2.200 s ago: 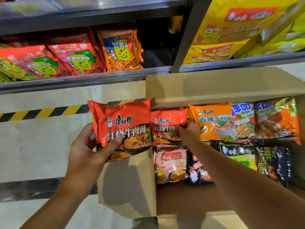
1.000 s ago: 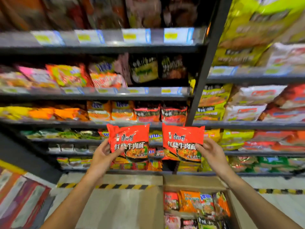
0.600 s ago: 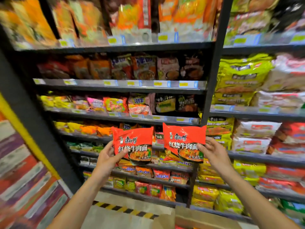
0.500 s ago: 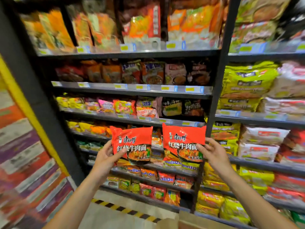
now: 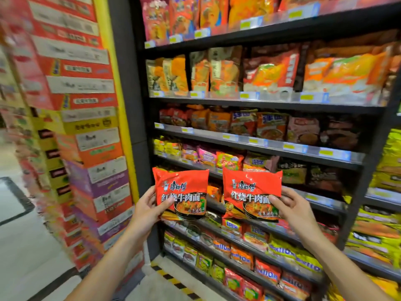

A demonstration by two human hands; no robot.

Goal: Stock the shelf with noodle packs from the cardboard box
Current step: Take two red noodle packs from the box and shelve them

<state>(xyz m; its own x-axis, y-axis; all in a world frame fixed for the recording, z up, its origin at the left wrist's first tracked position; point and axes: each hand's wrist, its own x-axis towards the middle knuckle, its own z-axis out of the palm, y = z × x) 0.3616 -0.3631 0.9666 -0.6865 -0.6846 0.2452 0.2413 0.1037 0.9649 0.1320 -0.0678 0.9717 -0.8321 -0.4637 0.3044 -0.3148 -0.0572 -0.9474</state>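
Our left hand grips one red pack, our right hand another pack, both upright before the shelf; its blurred stock looks like noodles.

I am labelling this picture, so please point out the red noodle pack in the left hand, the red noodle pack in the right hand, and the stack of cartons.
left noodle pack (image 5: 181,192), head view, front face.
right noodle pack (image 5: 251,192), head view, front face.
stack of cartons (image 5: 86,135), head view, carton side.
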